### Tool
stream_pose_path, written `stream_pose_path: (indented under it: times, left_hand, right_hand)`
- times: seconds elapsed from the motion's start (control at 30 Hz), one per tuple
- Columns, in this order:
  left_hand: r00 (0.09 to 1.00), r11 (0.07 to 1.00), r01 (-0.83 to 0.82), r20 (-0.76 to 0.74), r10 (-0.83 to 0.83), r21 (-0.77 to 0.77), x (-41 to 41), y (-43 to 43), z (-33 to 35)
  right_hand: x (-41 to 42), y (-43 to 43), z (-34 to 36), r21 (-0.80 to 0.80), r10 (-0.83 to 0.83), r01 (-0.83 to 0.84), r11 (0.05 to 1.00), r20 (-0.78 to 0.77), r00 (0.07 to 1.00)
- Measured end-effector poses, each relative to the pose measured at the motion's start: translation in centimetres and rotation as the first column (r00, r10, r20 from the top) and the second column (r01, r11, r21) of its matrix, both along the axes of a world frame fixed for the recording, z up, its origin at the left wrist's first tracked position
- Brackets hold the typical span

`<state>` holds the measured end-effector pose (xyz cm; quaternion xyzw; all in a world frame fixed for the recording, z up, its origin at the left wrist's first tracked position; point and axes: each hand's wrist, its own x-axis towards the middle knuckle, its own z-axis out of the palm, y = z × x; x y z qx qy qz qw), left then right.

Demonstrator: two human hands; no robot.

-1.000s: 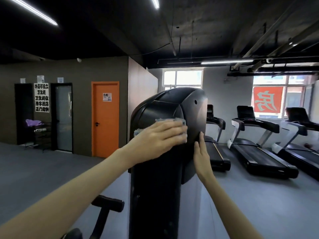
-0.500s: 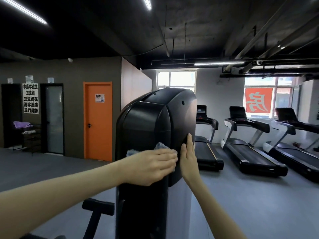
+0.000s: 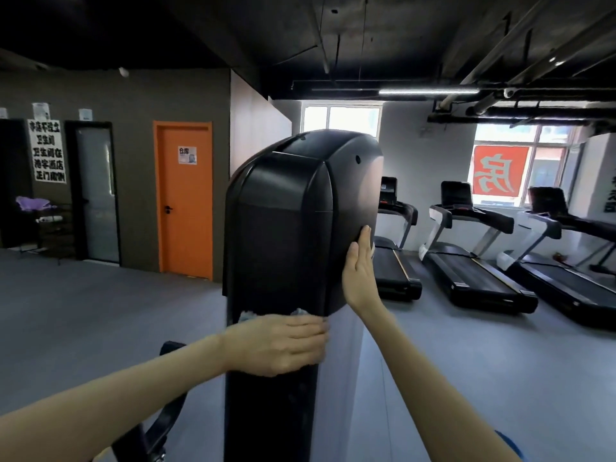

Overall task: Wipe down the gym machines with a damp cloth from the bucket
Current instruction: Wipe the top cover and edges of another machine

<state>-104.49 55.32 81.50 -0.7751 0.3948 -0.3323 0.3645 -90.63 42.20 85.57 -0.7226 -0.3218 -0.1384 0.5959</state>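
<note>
**Black plastic gym machine (image 3: 283, 228) wiped with pale blue-grey cloth (image 3: 247, 316)**

The cloth is pressed against the machine's upright column, just below the rounded housing, by the left grip (image 3: 276, 345), whose fingers are laid nearly straight over it. The right grip (image 3: 360, 268) is held flat and open against the housing's right side, with nothing held. Black treadmills (image 3: 480, 268) are ranged behind.
</note>
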Motion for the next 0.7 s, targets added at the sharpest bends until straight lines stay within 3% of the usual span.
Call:
stream_pose_path:
  times: [0.17,0.27,0.33,0.43,0.5,0.7]
  left_hand:
    - [0.968,0.963,0.039,0.25,0.031,-0.268,0.4,-0.8,6.5]
    - [0.945,0.915,0.038,0.312,0.098,-0.402,0.3,-1.0,7.1]
    - [0.957,0.917,0.001,0.266,0.115,-0.399,0.4,-1.6,4.3]
    - [0.992,0.982,-0.123,0.024,0.127,-0.143,-0.4,-1.5,-1.3]
    - [0.986,0.985,-0.166,-0.011,0.165,-0.053,-0.9,-1.0,-2.5]
    - [0.965,0.918,-0.103,0.185,0.186,-0.382,0.7,-2.8,2.6]
  right_hand:
    - [0.2,-0.1,0.3,-0.032,-0.011,0.012,0.999,0.023,1.0]
    - [-0.1,-0.1,0.1,-0.033,-0.002,0.002,0.999,0.006,1.0]
    - [-0.3,-0.1,-0.2,-0.031,0.001,-0.002,1.0,-0.011,1.0]
    - [-0.8,-0.5,-0.3,-0.033,0.006,-0.007,0.999,-0.018,1.0]
    - [-1.0,-0.9,0.0,-0.036,0.003,-0.005,0.999,-0.039,0.999]
    - [-1.6,-1.9,-1.2,-0.03,-0.034,0.034,0.999,0.002,0.999]
